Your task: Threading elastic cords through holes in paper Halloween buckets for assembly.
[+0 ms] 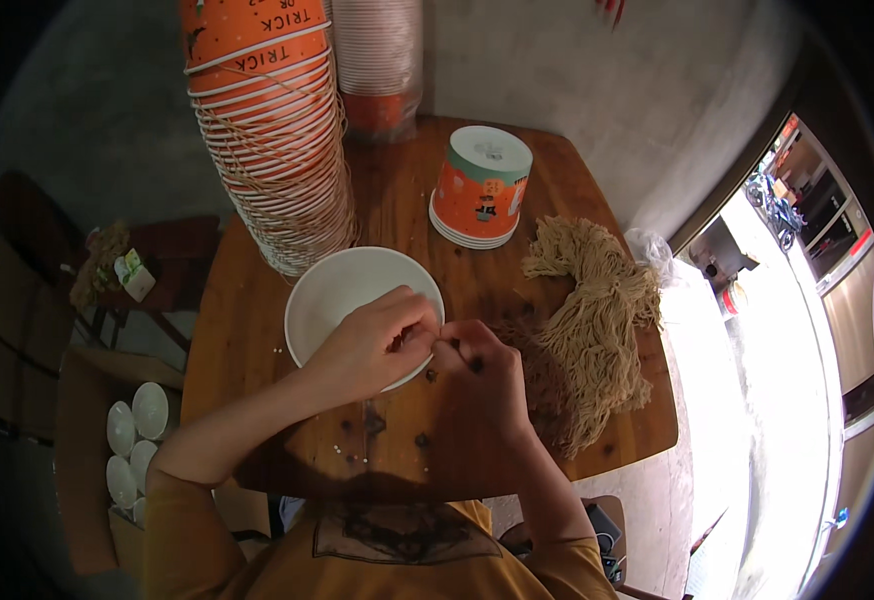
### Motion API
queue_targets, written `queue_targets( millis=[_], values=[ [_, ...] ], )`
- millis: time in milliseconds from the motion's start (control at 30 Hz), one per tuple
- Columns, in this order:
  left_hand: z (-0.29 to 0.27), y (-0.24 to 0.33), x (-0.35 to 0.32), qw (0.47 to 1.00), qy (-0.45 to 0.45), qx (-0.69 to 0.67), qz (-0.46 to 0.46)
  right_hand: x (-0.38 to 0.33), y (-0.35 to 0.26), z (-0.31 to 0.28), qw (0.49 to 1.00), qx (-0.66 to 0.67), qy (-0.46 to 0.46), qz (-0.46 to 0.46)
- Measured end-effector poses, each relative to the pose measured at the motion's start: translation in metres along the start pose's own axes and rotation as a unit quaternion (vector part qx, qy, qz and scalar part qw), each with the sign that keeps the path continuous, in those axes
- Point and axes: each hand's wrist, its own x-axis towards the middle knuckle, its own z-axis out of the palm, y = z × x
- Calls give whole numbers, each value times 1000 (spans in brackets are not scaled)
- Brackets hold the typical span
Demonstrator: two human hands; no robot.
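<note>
A round white paper bucket [335, 300] stands on the wooden table in front of me, its open mouth facing up. Across it reaches my left hand [382, 342], its fingers closed in a pinch at the right rim. My right hand [487, 372] meets it just outside that rim, fingertips also pinched together. Whatever lies between the fingertips is too small or hidden to make out. Right of my hands spreads a bundle of tan cords [597, 320]. Behind them, a short stack of orange paper buckets [477, 195] sits upside down.
A tall stack of orange buckets [267, 140], draped with cords, rises at the back left of the wooden table [647, 420]. Behind it stands a plastic-wrapped stack [377, 60]. Small white bits [352, 455] dot the near tabletop. A cardboard box [87, 460] with several white buckets is at lower left.
</note>
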Motion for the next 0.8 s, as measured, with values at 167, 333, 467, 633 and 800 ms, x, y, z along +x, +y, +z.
queue_targets(
  millis=[167,333,467,633,800],
  values=[
    [-7,0,0,959,-36,-229,-165,2,0,3,982,148,-43,106],
    [-4,-7,-3,925,-87,-305,-208,4,-4,10,913,357,-65,185],
    [0,-21,-4,898,-110,-334,-265,3,5,10,896,391,-84,191],
    [-2,-16,-4,893,-93,-355,-260,0,-3,-2,947,277,-81,139],
    [-6,-10,-2,879,-107,-396,-242,10,-25,-37,983,0,-180,-30]
  ],
)
